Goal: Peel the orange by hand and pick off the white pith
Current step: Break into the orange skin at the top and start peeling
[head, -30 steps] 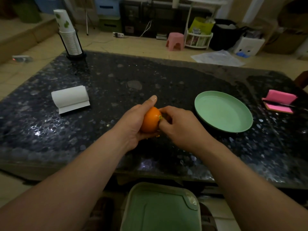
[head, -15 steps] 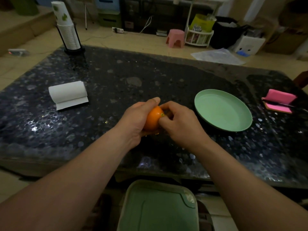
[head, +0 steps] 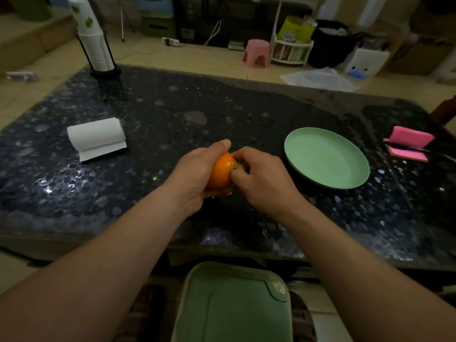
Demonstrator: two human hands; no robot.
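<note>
Head view: my left hand (head: pixel 195 174) wraps the orange (head: pixel 219 175) steady so my right hand (head: pixel 265 182) can pinch its stem; plate (head: pixel 325 159) right of fingers, likely for peel.

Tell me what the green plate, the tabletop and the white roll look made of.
Green plate: probably plastic or melamine, matte; uniform pastel colour, soft dull sheen.
Tabletop: looks like polished dark stone or a stone-pattern glossy surface; speckled pebbly pattern with sharp light reflections.
White roll: paper, matte; thin loose sheet trailing from the wound roll.
</note>
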